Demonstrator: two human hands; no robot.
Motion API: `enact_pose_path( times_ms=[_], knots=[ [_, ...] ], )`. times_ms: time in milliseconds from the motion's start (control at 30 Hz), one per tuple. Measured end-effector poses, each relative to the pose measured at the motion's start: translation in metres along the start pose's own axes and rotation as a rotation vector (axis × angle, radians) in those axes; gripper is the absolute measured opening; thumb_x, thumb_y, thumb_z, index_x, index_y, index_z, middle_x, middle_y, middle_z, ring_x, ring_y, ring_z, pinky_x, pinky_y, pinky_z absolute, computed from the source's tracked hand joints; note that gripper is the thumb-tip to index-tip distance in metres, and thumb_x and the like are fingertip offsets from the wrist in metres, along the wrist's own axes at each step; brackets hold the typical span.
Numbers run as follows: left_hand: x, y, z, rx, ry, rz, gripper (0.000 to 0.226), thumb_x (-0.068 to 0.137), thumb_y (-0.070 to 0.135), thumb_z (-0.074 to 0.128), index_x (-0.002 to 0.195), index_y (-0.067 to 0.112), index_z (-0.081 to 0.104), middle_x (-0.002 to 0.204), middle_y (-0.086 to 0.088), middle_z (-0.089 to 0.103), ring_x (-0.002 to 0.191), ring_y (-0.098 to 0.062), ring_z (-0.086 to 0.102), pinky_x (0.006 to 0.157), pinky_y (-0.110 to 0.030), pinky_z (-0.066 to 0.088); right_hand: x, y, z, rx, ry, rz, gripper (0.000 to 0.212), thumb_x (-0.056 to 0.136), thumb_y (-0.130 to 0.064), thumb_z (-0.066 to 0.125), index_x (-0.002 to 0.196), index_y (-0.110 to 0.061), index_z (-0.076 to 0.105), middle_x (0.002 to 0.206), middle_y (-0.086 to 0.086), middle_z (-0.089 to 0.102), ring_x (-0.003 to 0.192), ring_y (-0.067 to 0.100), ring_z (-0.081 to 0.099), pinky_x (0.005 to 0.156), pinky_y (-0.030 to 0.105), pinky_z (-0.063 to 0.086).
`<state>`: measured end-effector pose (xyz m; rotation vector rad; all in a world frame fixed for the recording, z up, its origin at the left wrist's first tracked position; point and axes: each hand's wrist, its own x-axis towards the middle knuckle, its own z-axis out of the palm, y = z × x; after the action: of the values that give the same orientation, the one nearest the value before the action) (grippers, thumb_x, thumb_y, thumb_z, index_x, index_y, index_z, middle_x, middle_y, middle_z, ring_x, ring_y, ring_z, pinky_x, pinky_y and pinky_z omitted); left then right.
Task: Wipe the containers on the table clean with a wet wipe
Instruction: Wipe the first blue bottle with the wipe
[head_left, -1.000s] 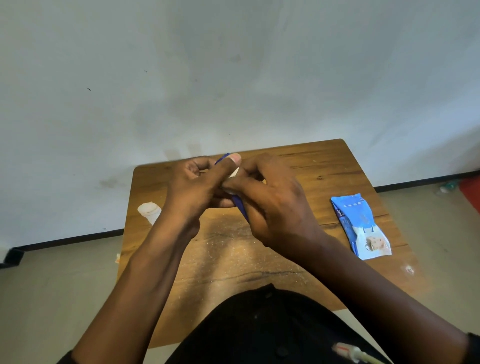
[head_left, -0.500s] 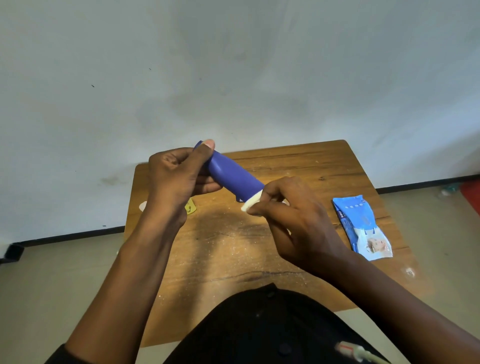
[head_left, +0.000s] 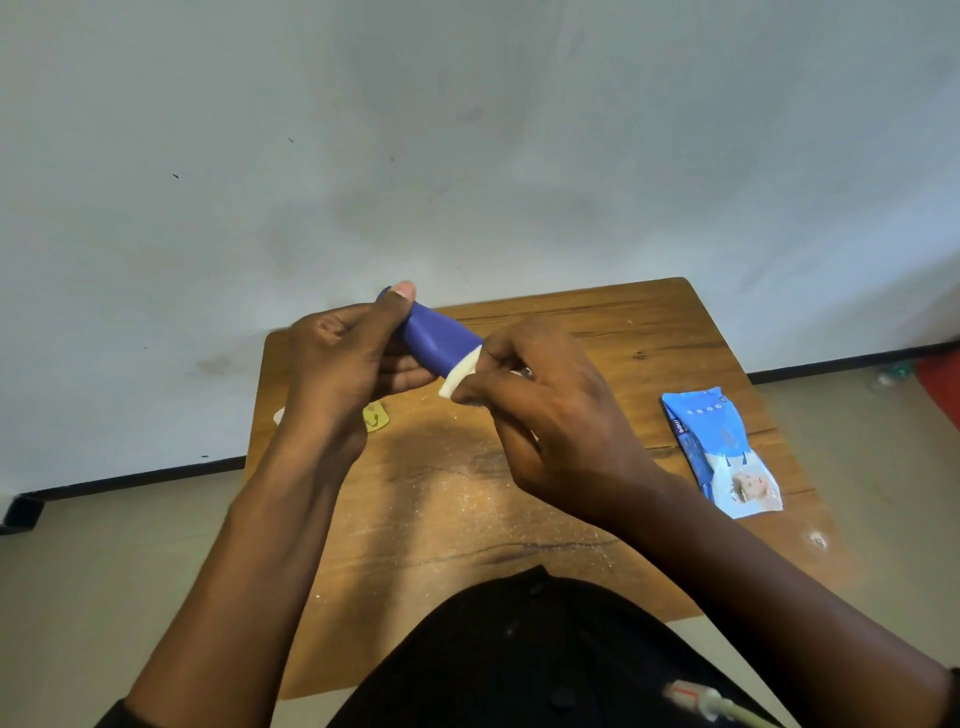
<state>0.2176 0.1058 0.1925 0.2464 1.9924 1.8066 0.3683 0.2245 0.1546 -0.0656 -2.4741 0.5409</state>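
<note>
— What is the person wearing?

— A black cloth garment (head_left: 519, 649) fills the lower middle of the view, with a couple of small dark round buttons on it.

— Sleeves?

— Both forearms are bare; a dark cuff edge (head_left: 111, 714) shows at the bottom left corner. The bare left hand (head_left: 337, 364) and bare right hand (head_left: 545, 410) carry no rings or watch.

— Any cables?

— A pale cord with a white and red plug (head_left: 696, 696) lies on the garment at lower right.
</note>
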Motion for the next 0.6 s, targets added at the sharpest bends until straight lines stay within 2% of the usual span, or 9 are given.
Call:
enact_pose_path(
  times_ms=[100, 233, 300, 400, 533, 600],
  knots=[
    [0.004, 0.005, -0.011, -0.032, 0.027, -0.013, 0.026, 0.092, 0.035, 0.075, 0.095, 0.009, 0.077, 0.083, -0.015, 0.079, 0.076, -0.029, 0.079, 0.061, -0.027, 0.061, -0.012, 0.009, -0.001, 0.025, 0.001, 0.016, 0.026, 0.088, 0.005, 0.071, 0.108, -0.011, 0.079, 0.111, 0.01, 0.065, 0.106, 0.023, 0.059, 0.087, 0.031, 0.046],
    [0.006, 0.005, -0.012, -0.04, 0.024, -0.042, 0.025, 0.092, 0.033, 0.076, 0.095, 0.009, 0.077, 0.082, -0.015, 0.079, 0.076, -0.03, 0.079, 0.061, -0.027, 0.061, -0.021, 0.018, -0.006, 0.037, 0.027, 0.041, 0.025, 0.086, 0.003, 0.072, 0.105, -0.011, 0.079, 0.108, 0.009, 0.066, 0.104, 0.02, 0.059, 0.088, 0.019, 0.039],
    [0.006, 0.002, -0.008, -0.05, 0.004, -0.059, 0.028, 0.092, 0.033, 0.076, 0.099, 0.006, 0.077, 0.082, -0.016, 0.079, 0.076, -0.029, 0.079, 0.061, -0.028, 0.061, -0.019, 0.016, -0.007, 0.038, 0.039, 0.051, 0.024, 0.086, 0.002, 0.072, 0.105, -0.011, 0.079, 0.109, 0.009, 0.067, 0.104, 0.021, 0.06, 0.087, 0.021, 0.041],
    [0.006, -0.001, -0.002, -0.059, -0.029, -0.077, 0.031, 0.093, 0.034, 0.074, 0.104, 0.005, 0.075, 0.081, -0.013, 0.079, 0.076, -0.027, 0.079, 0.061, -0.027, 0.061, -0.014, 0.009, -0.006, 0.032, 0.05, 0.026, 0.02, 0.09, -0.003, 0.073, 0.109, -0.01, 0.079, 0.111, 0.01, 0.069, 0.105, 0.025, 0.062, 0.086, 0.032, 0.047],
    [0.008, 0.0, -0.005, -0.144, -0.022, -0.123, 0.027, 0.094, 0.035, 0.073, 0.096, 0.009, 0.071, 0.072, -0.009, 0.077, 0.071, -0.022, 0.078, 0.062, -0.026, 0.062, -0.012, 0.008, -0.009, -0.015, 0.025, -0.01, 0.03, 0.094, -0.022, 0.078, 0.122, -0.012, 0.075, 0.128, 0.012, 0.067, 0.12, 0.025, 0.06, 0.1, 0.027, 0.042],
    [0.009, 0.001, -0.007, -0.191, -0.033, -0.161, 0.027, 0.094, 0.036, 0.073, 0.098, 0.01, 0.068, 0.066, -0.006, 0.075, 0.065, -0.017, 0.076, 0.061, -0.024, 0.062, -0.012, 0.009, -0.009, -0.047, 0.055, -0.004, 0.036, 0.092, -0.017, 0.08, 0.126, -0.011, 0.073, 0.133, 0.014, 0.066, 0.124, 0.026, 0.06, 0.101, 0.028, 0.044]
  ],
)
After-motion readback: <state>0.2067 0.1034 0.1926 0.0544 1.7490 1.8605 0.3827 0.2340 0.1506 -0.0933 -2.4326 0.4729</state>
